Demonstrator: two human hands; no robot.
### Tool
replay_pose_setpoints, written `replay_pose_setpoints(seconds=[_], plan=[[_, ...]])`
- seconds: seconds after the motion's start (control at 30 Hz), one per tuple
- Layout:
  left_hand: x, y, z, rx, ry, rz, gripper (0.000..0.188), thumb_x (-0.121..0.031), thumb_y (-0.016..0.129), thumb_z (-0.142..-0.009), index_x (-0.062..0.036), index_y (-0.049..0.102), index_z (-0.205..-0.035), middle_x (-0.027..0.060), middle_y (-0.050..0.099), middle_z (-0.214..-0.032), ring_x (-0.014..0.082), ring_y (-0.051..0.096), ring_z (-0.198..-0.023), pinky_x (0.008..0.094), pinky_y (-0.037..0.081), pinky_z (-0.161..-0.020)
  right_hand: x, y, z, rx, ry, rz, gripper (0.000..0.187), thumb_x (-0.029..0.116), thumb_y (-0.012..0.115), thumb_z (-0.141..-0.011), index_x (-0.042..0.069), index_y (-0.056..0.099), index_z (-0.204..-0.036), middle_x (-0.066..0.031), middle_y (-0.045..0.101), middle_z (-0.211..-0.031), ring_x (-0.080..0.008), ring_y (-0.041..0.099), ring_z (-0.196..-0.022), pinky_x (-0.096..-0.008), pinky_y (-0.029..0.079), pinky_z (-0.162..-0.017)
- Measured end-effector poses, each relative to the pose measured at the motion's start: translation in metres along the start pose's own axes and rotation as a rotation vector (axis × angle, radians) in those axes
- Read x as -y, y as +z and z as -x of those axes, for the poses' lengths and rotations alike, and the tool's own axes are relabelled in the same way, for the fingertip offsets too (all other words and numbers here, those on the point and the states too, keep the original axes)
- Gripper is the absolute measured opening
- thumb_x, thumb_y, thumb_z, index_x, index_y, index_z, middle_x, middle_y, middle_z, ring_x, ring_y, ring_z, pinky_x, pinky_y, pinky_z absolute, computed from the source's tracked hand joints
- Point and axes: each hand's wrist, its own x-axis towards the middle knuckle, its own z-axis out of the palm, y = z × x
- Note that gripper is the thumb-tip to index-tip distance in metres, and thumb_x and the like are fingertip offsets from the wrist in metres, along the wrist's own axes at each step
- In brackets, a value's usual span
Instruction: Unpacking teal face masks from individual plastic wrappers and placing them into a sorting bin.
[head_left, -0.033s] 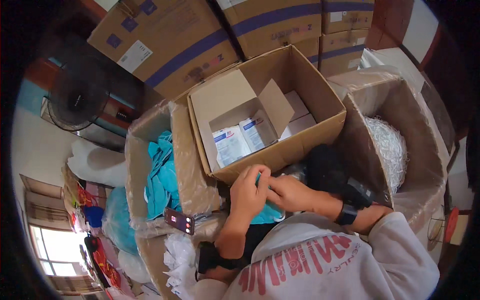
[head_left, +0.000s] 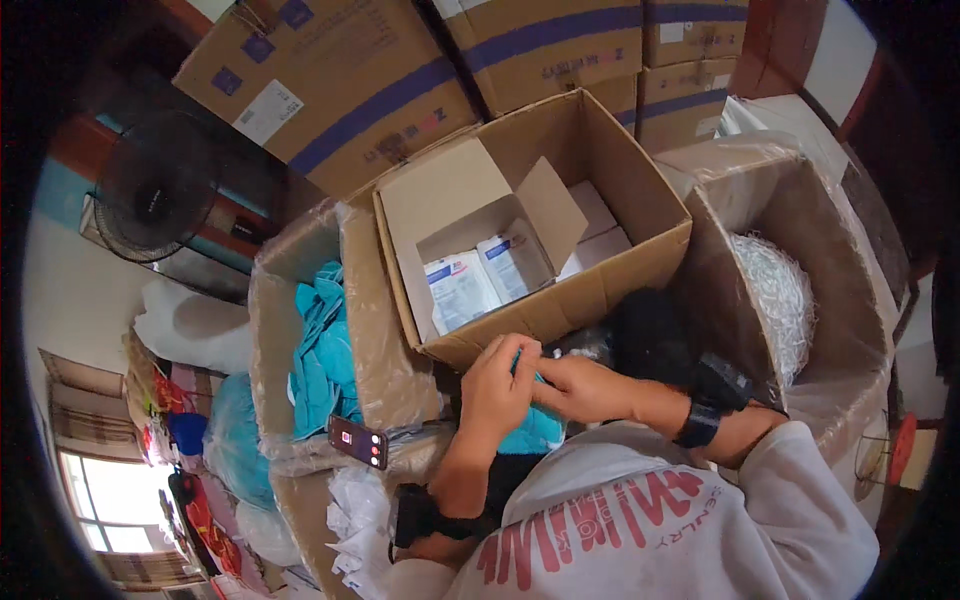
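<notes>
My left hand point(head_left: 497, 388) and my right hand point(head_left: 578, 388) meet close in front of my body, just below the near side of a large open cardboard box. Both are closed on a teal cloth point(head_left: 532, 432), which hangs below them toward my lap. A bit of it shows between the fingers, but most of the fingertips are hidden. More crumpled teal cloths point(head_left: 325, 350) lie in a plastic-lined carton to the left. Inside the large box point(head_left: 540, 315) stands a smaller open carton point(head_left: 445, 190) with white-and-blue packets point(head_left: 490, 275) in it.
A phone point(head_left: 358, 442) rests at the left carton's near edge, above white crumpled material point(head_left: 357, 520). To the right, a plastic-lined carton point(head_left: 735, 270) holds a bundle of white strands point(head_left: 778, 300). Stacked cartons point(head_left: 550, 45) stand behind, and a black fan point(head_left: 155, 190) is at far left.
My two hands stay together on the teal cloth, with only a very slight shift of the fingers and the right wrist. Everything else stays put.
</notes>
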Motion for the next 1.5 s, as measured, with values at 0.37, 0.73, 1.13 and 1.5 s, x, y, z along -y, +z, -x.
replay_pose_setpoints(seconds=[0.37,0.73,1.13,1.5], plan=[[0.056,-0.071,0.0,-0.263,-0.213,0.191,0.028,-0.022,0.045,-0.09,-0.002,0.054,-0.074,0.0007,0.051,-0.067,0.0084,0.047,-0.066,0.0208,0.037,-0.062,-0.039,-0.057,0.031,0.343,0.165,-0.53,0.034,0.033,0.038,-0.093,0.003,0.054,-0.09,0.0015,0.048,-0.07,-0.0079,0.044,-0.065,-0.0235,0.04,-0.063],[0.014,-0.025,0.056,0.853,-0.12,0.208,0.023,-0.019,0.056,-0.082,-0.0104,0.062,-0.102,0.0096,0.061,-0.092,0.0167,0.057,-0.082,0.0302,0.044,-0.076,-0.034,-0.03,0.001,0.22,0.096,-0.388,0.03,0.029,0.042,-0.092,0.004,0.057,-0.088,0.0017,0.05,-0.067,-0.0057,0.046,-0.064,-0.0216,0.04,-0.06],[0.034,-0.028,0.072,0.868,-0.098,0.058,0.036,-0.04,0.044,-0.087,-0.0108,0.062,-0.096,0.0168,0.061,-0.083,0.0311,0.059,-0.08,0.0348,0.045,-0.068,-0.011,0.027,0.026,0.624,-0.058,0.152,0.027,0.027,0.043,-0.088,0.003,0.053,-0.096,-0.0198,0.058,-0.088,-0.0378,0.056,-0.082,-0.0441,0.043,-0.066],[0.045,0.031,0.131,0.879,-0.207,0.519,0.037,-0.037,0.044,-0.089,-0.0033,0.058,-0.095,0.0119,0.059,-0.078,0.014,0.054,-0.076,0.0318,0.042,-0.068,0.011,-0.014,0.044,1.045,-0.055,0.225,0.023,0.024,0.04,-0.09,0.003,0.049,-0.091,-0.0194,0.055,-0.091,-0.0373,0.052,-0.086,-0.0426,0.042,-0.072]])
